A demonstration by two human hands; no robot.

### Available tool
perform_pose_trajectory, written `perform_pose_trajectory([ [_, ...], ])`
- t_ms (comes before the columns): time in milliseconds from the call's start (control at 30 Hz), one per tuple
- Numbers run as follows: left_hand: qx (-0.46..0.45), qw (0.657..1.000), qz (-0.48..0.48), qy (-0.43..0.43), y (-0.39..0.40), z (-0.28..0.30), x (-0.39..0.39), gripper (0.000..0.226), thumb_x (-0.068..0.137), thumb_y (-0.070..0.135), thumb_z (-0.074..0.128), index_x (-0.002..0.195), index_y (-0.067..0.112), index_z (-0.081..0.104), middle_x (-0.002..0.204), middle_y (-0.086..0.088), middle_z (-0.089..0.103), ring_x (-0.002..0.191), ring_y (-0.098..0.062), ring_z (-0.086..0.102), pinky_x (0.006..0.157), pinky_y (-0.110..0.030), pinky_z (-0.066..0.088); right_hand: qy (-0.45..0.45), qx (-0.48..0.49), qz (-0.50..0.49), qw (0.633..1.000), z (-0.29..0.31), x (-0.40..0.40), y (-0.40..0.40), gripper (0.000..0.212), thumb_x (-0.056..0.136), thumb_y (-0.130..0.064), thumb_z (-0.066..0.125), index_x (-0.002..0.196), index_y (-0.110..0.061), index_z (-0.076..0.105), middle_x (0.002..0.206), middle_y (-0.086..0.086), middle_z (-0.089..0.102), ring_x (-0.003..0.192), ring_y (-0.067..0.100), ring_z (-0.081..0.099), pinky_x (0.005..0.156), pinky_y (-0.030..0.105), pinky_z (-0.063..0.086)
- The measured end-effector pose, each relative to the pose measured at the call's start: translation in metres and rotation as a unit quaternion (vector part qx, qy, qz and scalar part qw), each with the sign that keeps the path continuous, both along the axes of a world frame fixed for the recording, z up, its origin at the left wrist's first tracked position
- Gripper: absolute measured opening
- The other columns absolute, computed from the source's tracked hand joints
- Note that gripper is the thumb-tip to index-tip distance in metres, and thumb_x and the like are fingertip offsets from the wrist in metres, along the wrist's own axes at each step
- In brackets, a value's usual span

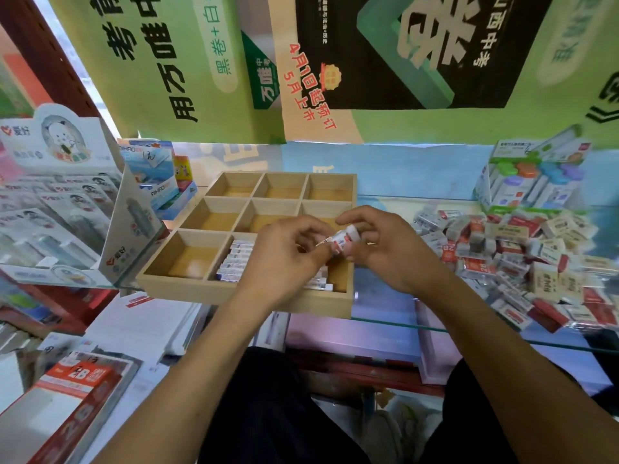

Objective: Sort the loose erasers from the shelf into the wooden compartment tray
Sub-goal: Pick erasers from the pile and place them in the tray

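Above the wooden tray (174, 279), its front-middle compartment lined with erasers (234, 259), both hands (338, 249) pinch one eraser (343, 237).

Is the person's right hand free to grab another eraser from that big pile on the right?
Probably not just yet. The right hand is pinching an eraser together with the left hand above the wooden tray. The pile lies close beside it with nothing between, so once it lets go, likely yes.

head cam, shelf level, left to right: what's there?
White display box of carded packs → blue Aihao box → wooden compartment tray → left hand → eraser held by both hands → right hand → loose eraser pile.
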State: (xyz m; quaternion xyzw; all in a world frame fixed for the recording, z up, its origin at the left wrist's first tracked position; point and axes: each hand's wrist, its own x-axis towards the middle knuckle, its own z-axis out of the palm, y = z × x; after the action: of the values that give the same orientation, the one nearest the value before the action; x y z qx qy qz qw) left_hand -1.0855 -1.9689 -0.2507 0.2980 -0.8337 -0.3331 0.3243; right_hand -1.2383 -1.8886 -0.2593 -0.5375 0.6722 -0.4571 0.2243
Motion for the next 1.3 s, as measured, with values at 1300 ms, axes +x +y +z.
perform_pose_trajectory([
  [1300, -0.133, 0.964, -0.214, -0.088, 0.094, -0.015, -0.194, 0.028, 0.078, 0.024, 0.058, 0.102, 0.023, 0.071, 0.105, 0.0, 0.065, 0.098, -0.014, 0.057, 0.085, -0.015, 0.04, 0.14, 0.039, -0.371, 0.917, -0.03, -0.142, 0.202, 0.009, 0.09, -0.018, 0.062, 0.095, -0.012, 0.067, 0.091, 0.0, 0.064, 0.084, 0.014, 0.06, 0.072, 0.026, 0.045],
])
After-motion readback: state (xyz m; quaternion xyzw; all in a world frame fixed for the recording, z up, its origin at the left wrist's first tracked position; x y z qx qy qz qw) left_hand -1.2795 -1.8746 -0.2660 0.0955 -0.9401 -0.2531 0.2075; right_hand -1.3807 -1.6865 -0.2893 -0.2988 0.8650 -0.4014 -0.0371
